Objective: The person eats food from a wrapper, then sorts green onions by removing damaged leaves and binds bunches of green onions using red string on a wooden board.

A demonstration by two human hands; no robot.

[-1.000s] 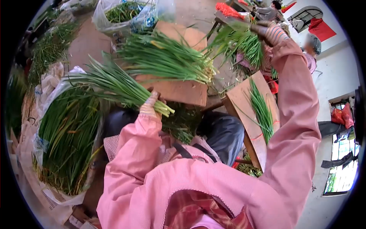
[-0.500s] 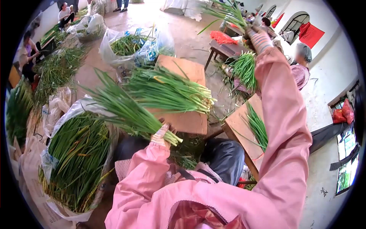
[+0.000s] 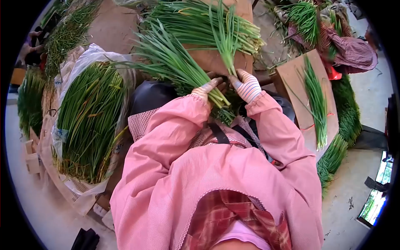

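Observation:
My left hand (image 3: 208, 88), in a striped glove with bare fingertips, is wrapped round the lower stalks of a bunch of long green leaves (image 3: 179, 58). Close to its right, my right hand (image 3: 245, 84), gloved the same way, pinches the stem end of a smaller green bunch (image 3: 227, 52) that stands nearly upright with its leaves fanned out. Behind both hands a large pile of greens (image 3: 196, 21) lies on a brown board (image 3: 246, 62), pale ends to the right.
An open plastic bag (image 3: 129, 79) full of greens stands at the left. On the right, a small board (image 3: 298, 85) bears a thin bunch (image 3: 317, 104), with more greens (image 3: 348, 108) beyond it. A person in a checked garment (image 3: 356, 54) is at the upper right.
My right hand has come down from the upper right to beside my left hand, with its bunch still held. The view has tilted down towards my lap.

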